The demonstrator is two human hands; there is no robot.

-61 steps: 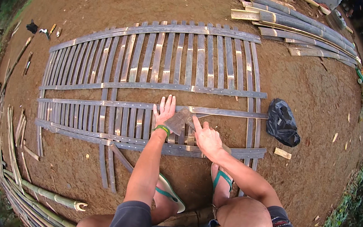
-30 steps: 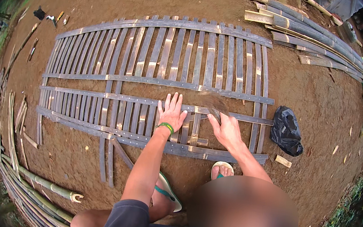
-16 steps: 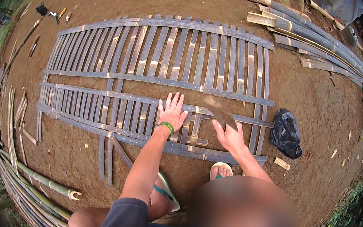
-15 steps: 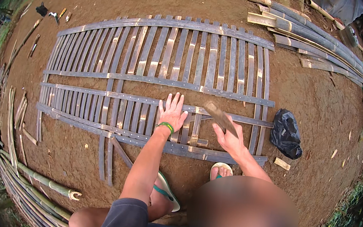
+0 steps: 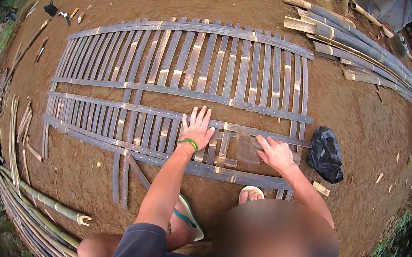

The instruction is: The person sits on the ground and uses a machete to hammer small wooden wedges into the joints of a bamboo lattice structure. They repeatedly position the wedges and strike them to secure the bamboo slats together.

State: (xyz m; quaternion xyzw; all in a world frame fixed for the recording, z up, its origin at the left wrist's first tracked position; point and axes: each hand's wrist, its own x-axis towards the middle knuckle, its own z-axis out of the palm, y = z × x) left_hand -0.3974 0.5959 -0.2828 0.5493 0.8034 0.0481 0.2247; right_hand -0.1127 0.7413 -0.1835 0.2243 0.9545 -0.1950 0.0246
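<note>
A lattice panel of dark bamboo slats (image 5: 194, 60) lies on the ground, its crosspieces studded with fasteners. My left hand (image 5: 198, 127), with a green band at the wrist, presses flat on the lower section, fingers stretched out over a long rail (image 5: 156, 112). To its right, my right hand (image 5: 276, 153) grips a flat brown slab (image 5: 249, 147), wooden by its look and blurred by motion. The slab is over the lower section near a short upright slat (image 5: 223, 148). Whether it touches the bamboo I cannot tell.
A black plastic bag (image 5: 326, 154) sits at the panel's right end. Split bamboo (image 5: 360, 44) is piled at the far right, and poles (image 5: 48, 201) lie at the lower left. Small tools (image 5: 65, 16) rest at the far left. My sandalled foot (image 5: 251, 193) is close to the near rail.
The slab in my right hand has turned from a slant so its broad face shows, and my right hand has shifted slightly right. My left hand stays on the rail.
</note>
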